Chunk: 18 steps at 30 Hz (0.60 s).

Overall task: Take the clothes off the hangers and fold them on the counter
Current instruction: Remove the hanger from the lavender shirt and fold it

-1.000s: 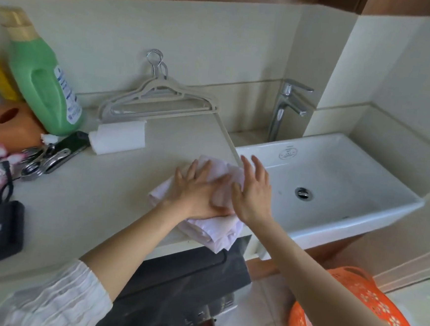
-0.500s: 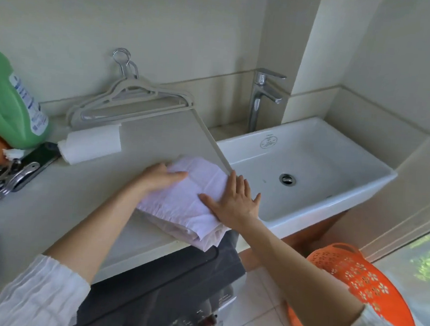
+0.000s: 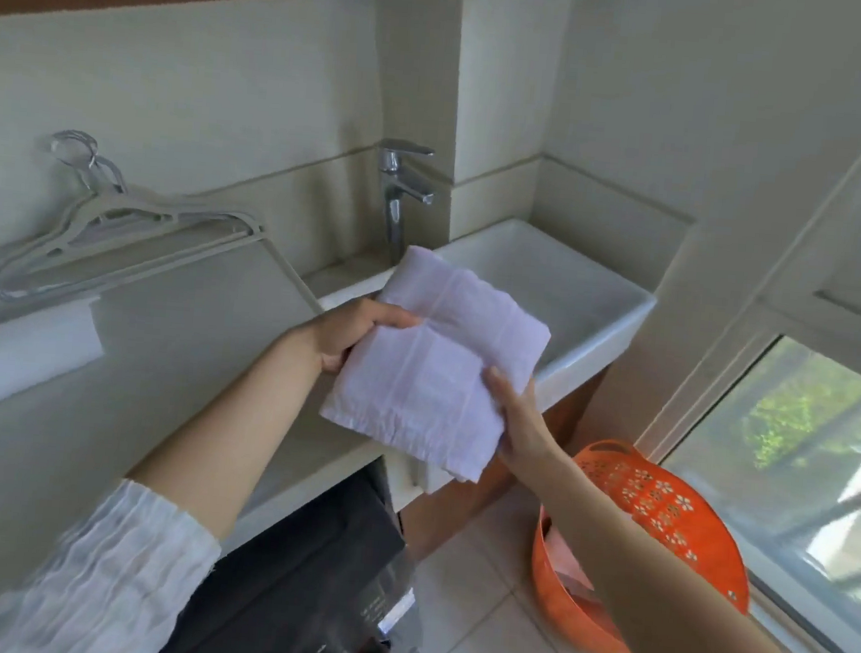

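A folded pale lilac garment point(image 3: 441, 358) is lifted off the counter point(image 3: 168, 357), in front of the sink. My left hand point(image 3: 356, 333) grips its left edge, thumb on top. My right hand point(image 3: 519, 415) holds its right edge from below, thumb on top of the cloth. Several grey bare hangers point(image 3: 116, 234) lean against the back wall on the counter. A folded white cloth point(image 3: 24, 356) lies on the counter in front of the hangers.
A white sink point(image 3: 574, 306) with a chrome tap point(image 3: 398, 189) adjoins the counter on the right. An orange basket point(image 3: 659, 540) holding pink cloth stands on the floor at right. A dark appliance point(image 3: 306, 574) sits under the counter. A window point(image 3: 810, 449) is at right.
The lilac garment lay on the counter under both pressing hands; now both hands grip its edges and hold it raised above the counter edge. The view has swung right.
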Tool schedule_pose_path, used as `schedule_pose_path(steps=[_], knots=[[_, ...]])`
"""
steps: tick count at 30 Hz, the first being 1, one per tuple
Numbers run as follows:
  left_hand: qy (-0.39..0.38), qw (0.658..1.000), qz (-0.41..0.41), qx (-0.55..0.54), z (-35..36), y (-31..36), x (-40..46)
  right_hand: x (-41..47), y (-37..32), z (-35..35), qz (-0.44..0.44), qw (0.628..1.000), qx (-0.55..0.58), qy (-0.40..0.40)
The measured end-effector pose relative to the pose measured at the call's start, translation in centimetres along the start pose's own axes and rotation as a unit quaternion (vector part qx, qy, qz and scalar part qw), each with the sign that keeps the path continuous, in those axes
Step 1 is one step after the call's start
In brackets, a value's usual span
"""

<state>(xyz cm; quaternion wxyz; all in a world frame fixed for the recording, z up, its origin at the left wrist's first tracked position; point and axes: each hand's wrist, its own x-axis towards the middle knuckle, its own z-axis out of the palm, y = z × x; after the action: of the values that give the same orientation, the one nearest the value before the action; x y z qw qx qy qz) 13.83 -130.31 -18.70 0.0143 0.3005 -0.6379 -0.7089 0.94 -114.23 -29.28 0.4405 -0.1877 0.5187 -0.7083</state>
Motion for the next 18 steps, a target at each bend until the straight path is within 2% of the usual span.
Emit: schedule_pose_path(steps=[2,5,8,11,14,18], knots=[[-0.013,1.000,0.013,0.002,3.4,0.6,2.2,-1.0,-1.7,-3.5,0.119,0.986,0.107,-0.048],[-0.008,1.000,0.029,-0.001,10.6,0.5,6.2,-2.5,-3.8,-11.2,0.143,0.976,0.158,-0.037],[0.007,1.000,0.023,-0.015,16.2,0.6,10.0,-3.3,-6.2,-17.8,0.149,0.982,0.111,-0.017],[-0.001,1.000,-0.015,-0.019,22.6,0.1,14.6,-4.2,-8.2,-25.0,0.158,0.986,0.051,0.010],[-0.001,0.996,-0.080,-0.035,28.6,-1.7,19.1,-4.0,-8.6,-31.9,0.141,0.984,-0.004,0.112],[0.001,0.987,-0.157,-0.041,32.7,-7.1,24.4,-2.4,-6.3,-37.9,0.141,0.975,-0.067,0.157]])
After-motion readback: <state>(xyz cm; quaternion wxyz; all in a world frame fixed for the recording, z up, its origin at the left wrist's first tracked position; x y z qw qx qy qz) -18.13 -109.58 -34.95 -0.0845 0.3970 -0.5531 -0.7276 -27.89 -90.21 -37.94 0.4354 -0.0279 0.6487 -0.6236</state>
